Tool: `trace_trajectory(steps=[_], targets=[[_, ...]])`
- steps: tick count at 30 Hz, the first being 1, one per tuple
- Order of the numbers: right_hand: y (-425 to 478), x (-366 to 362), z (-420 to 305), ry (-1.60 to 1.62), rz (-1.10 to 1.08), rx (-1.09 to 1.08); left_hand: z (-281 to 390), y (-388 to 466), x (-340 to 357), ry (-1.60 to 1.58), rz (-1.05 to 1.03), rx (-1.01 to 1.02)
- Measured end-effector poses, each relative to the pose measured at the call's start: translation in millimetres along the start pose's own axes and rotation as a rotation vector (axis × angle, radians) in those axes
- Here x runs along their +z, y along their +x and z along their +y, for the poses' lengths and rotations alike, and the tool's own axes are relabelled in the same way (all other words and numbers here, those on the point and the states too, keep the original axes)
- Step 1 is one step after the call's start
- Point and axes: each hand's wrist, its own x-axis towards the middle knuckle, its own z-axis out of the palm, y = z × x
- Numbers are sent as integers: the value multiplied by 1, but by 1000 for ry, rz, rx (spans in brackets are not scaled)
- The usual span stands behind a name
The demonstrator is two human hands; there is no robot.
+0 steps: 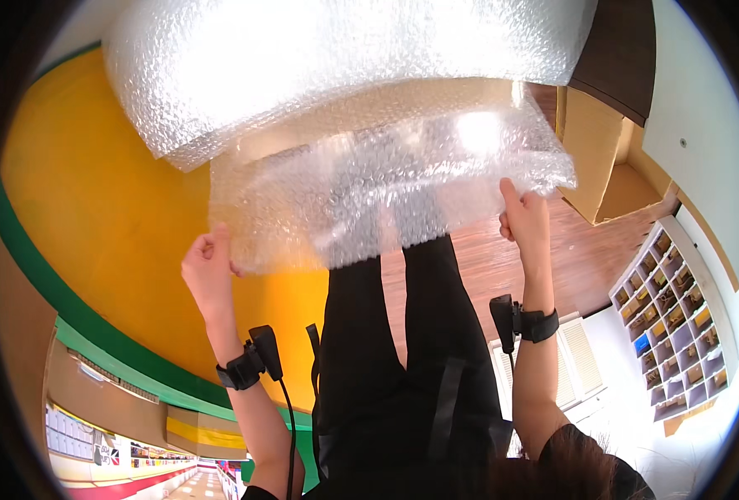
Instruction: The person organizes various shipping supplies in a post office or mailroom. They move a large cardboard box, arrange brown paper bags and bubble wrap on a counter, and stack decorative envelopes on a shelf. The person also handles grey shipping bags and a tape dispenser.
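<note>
A sheet of clear bubble wrap (382,181) spreads in front of my legs, slightly crumpled and shiny. Its upper end runs up to a large roll of bubble wrap (344,56) at the top of the view. My left hand (208,269) pinches the sheet near its lower left corner, fingers curled. On the other side, my right hand (525,219) has the sheet's right lower edge between thumb and fingers. The sheet hangs taut between both hands, and my black trousers show through it.
A yellow surface with a green rim (94,206) fills the left. At right, an open cardboard box (625,169) stands beside a dark brown panel (616,56). Beyond it is a compartmented shelf (675,325). Wood-look floor (482,269) shows between. Cabled devices (266,353) are strapped to my wrists.
</note>
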Motion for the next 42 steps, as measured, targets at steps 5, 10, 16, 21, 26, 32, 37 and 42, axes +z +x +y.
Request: trace_trajectory(steps=[5, 10, 16, 21, 26, 32, 37, 42], targets=[[26, -7, 40, -258, 78, 34, -80, 39, 23, 369, 168, 338], [69, -13, 38, -239, 136, -77, -47, 67, 25, 17, -128, 65], [125, -2, 21, -293, 285, -360, -8, 101, 42, -848, -373, -238], [143, 17, -4, 63, -52, -149, 13, 118, 52, -697, -492, -63], [176, 49, 39, 143, -314, 49, -9, 112, 74, -552, -654, -324], [139, 83, 54, 184, -307, -166, -23, 83, 103, -374, -503, -369], [97, 67, 180, 101, -310, -200, -22, 73, 81, -390, -502, -56], [-17, 23, 287, -68, -113, -92, -33, 24, 28, -125, -264, 276]])
